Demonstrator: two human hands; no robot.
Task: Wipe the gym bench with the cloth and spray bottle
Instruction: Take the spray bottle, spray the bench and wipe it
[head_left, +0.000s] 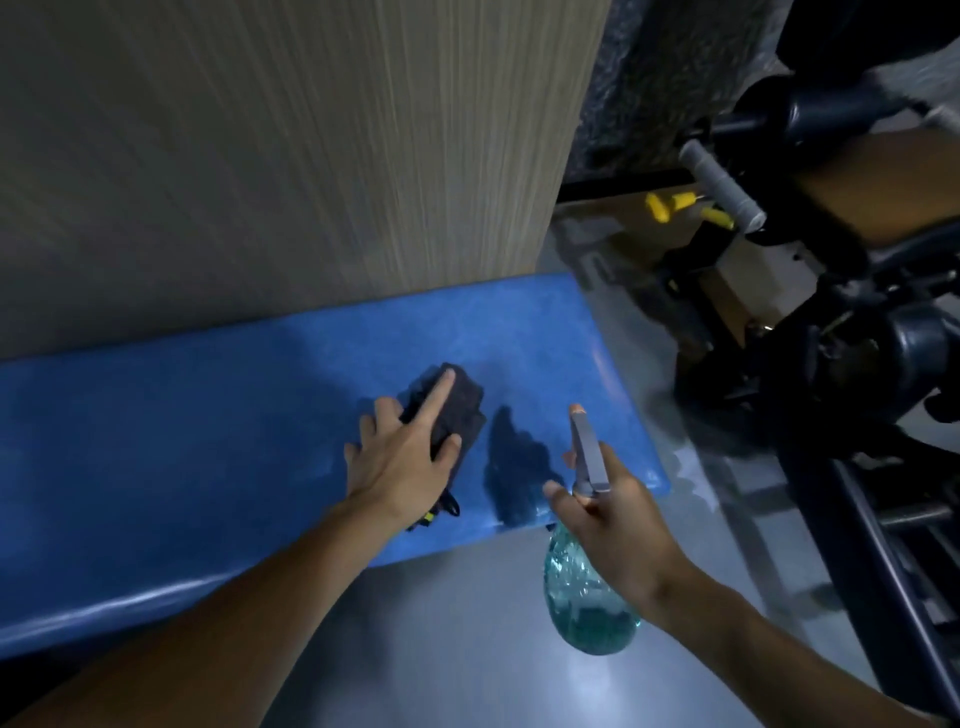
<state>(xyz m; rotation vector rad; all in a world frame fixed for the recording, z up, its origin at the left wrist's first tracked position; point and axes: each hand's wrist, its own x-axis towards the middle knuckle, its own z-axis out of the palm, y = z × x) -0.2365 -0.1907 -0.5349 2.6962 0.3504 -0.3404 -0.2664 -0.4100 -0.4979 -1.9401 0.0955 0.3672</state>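
1. Blue bench (208, 415) runs along the wall (311, 156); the dark cloth (457, 405) lies on its right half, pressed flat under the left hand (405, 457), fingers straight and spread.
2. Right hand (618, 519) curls round the neck of the bottle (587, 597), just off the near edge.
3. Likely best: keep even palm weight; sweep long overlapping passes toward the right end; mist ahead of the cloth, sparingly.

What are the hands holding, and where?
The right hand grips the spray bottle at its neck. The left hand presses the dark cloth onto the blue bench from above.
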